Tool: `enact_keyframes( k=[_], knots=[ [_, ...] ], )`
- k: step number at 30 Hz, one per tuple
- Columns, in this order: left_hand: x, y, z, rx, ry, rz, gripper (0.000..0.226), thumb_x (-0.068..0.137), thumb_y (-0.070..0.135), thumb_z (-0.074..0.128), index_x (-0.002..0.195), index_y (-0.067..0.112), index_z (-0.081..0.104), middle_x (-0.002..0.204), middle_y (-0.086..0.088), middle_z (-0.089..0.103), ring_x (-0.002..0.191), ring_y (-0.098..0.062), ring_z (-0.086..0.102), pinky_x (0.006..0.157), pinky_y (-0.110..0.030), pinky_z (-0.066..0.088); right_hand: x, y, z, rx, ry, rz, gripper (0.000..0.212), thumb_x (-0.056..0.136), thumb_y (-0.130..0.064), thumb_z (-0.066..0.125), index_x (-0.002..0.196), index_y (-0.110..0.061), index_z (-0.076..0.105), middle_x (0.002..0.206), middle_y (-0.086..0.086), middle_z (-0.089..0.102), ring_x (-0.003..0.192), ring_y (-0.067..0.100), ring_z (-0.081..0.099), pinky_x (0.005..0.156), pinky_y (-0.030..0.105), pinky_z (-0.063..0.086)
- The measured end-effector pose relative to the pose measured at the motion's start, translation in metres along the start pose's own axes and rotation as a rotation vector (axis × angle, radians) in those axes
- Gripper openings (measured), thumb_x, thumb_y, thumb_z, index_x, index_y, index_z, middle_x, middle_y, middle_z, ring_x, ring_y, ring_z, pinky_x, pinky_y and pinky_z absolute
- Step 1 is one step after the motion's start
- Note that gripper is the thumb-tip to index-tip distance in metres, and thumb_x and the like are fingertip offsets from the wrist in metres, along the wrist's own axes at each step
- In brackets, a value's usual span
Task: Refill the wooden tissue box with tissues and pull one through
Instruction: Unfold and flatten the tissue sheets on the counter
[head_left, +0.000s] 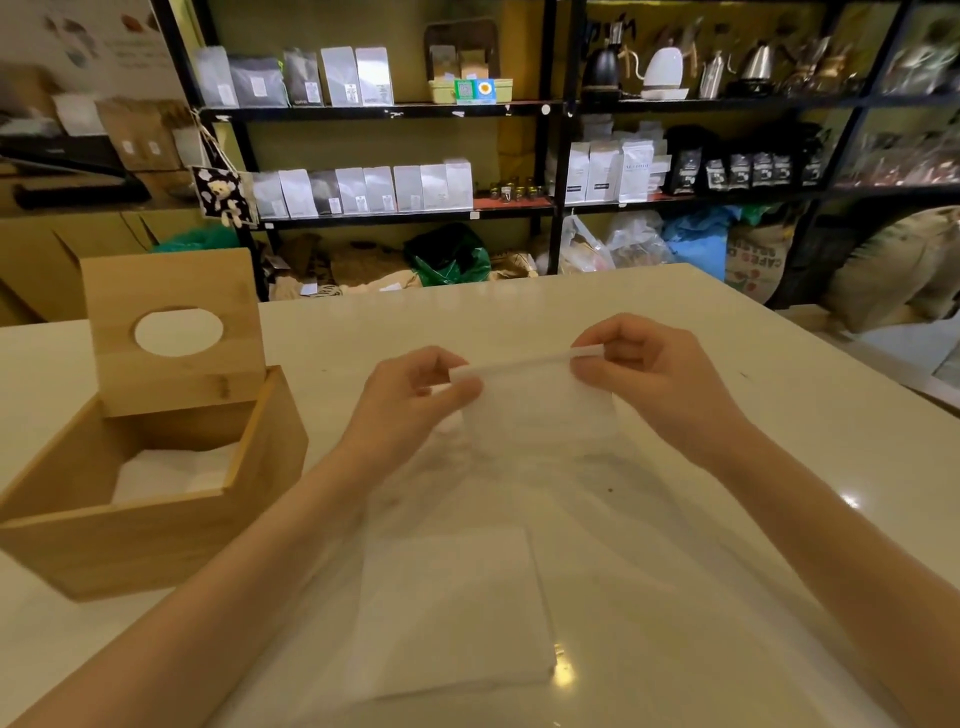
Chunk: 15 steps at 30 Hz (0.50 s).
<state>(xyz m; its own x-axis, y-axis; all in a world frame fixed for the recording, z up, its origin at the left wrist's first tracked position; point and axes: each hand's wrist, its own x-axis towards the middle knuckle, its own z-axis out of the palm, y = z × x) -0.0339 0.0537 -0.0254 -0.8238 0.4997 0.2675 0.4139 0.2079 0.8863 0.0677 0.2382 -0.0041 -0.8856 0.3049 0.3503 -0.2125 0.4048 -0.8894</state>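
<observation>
The wooden tissue box stands open at the left of the white table. Its lid, with an oval hole, stands upright at the back. White tissues lie inside the box. In the middle, my left hand and my right hand pinch the two top corners of a small stack of white tissues, held just above the table. Below my hands a clear plastic bag lies flat, with another stack of tissues inside it.
The white table stretches right and far to its edge. Behind it stand black shelves with coffee bags and kettles, and sacks on the floor.
</observation>
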Motion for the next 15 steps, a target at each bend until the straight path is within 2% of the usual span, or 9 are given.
enact_keyframes(
  k=[2, 5, 8, 10, 12, 15],
  knots=[
    [-0.007, 0.018, -0.008, -0.143, 0.000, -0.038, 0.002, 0.081, 0.013, 0.063, 0.081, 0.015, 0.064, 0.076, 0.004, 0.070, 0.068, 0.000, 0.066, 0.068, -0.015, 0.053, -0.002, -0.010, -0.003, 0.086, -0.046, 0.034, 0.018, 0.077, 0.000, 0.067, 0.080, -0.018, 0.065, 0.066, -0.006, 0.070, 0.062, 0.007, 0.064, 0.059, 0.018, 0.052],
    [-0.024, 0.040, -0.018, -0.258, -0.014, -0.136, 0.004, 0.082, 0.018, 0.061, 0.083, 0.017, 0.064, 0.071, 0.006, 0.073, 0.069, -0.008, 0.069, 0.060, -0.019, 0.056, -0.007, -0.025, -0.005, 0.099, -0.190, 0.111, 0.022, 0.074, 0.003, 0.068, 0.085, -0.016, 0.066, 0.075, 0.002, 0.072, 0.063, 0.010, 0.068, 0.055, 0.021, 0.055],
    [-0.043, 0.052, -0.031, -0.224, -0.038, -0.240, 0.007, 0.079, 0.022, 0.062, 0.084, 0.020, 0.065, 0.070, 0.004, 0.075, 0.064, -0.008, 0.069, 0.052, -0.018, 0.054, -0.014, -0.036, -0.004, 0.080, -0.350, 0.204, 0.020, 0.071, -0.006, 0.069, 0.088, -0.016, 0.069, 0.075, 0.001, 0.075, 0.065, 0.011, 0.070, 0.051, 0.020, 0.054],
    [-0.058, 0.054, -0.037, -0.185, -0.112, -0.314, 0.008, 0.076, 0.023, 0.062, 0.082, 0.020, 0.066, 0.061, 0.002, 0.073, 0.053, -0.008, 0.066, 0.043, -0.016, 0.050, -0.019, -0.038, 0.001, 0.047, -0.437, 0.249, 0.013, 0.073, -0.013, 0.066, 0.085, -0.015, 0.071, 0.069, 0.000, 0.074, 0.062, 0.015, 0.068, 0.048, 0.022, 0.053],
    [-0.074, 0.052, -0.041, -0.175, -0.181, -0.372, 0.009, 0.074, 0.020, 0.061, 0.080, 0.016, 0.066, 0.052, 0.000, 0.069, 0.043, -0.008, 0.061, 0.036, -0.014, 0.043, -0.023, -0.036, 0.007, -0.004, -0.517, 0.282, 0.010, 0.079, -0.011, 0.063, 0.083, -0.010, 0.072, 0.063, 0.003, 0.071, 0.055, 0.020, 0.065, 0.046, 0.024, 0.053],
    [-0.094, 0.042, -0.045, -0.170, -0.230, -0.432, 0.018, 0.071, 0.022, 0.061, 0.082, 0.010, 0.067, 0.055, -0.004, 0.068, 0.043, -0.009, 0.060, 0.035, -0.014, 0.041, -0.029, -0.032, 0.016, -0.038, -0.653, 0.319, 0.011, 0.082, -0.008, 0.062, 0.085, -0.008, 0.072, 0.061, 0.006, 0.070, 0.055, 0.024, 0.064, 0.047, 0.025, 0.053]
  ],
)
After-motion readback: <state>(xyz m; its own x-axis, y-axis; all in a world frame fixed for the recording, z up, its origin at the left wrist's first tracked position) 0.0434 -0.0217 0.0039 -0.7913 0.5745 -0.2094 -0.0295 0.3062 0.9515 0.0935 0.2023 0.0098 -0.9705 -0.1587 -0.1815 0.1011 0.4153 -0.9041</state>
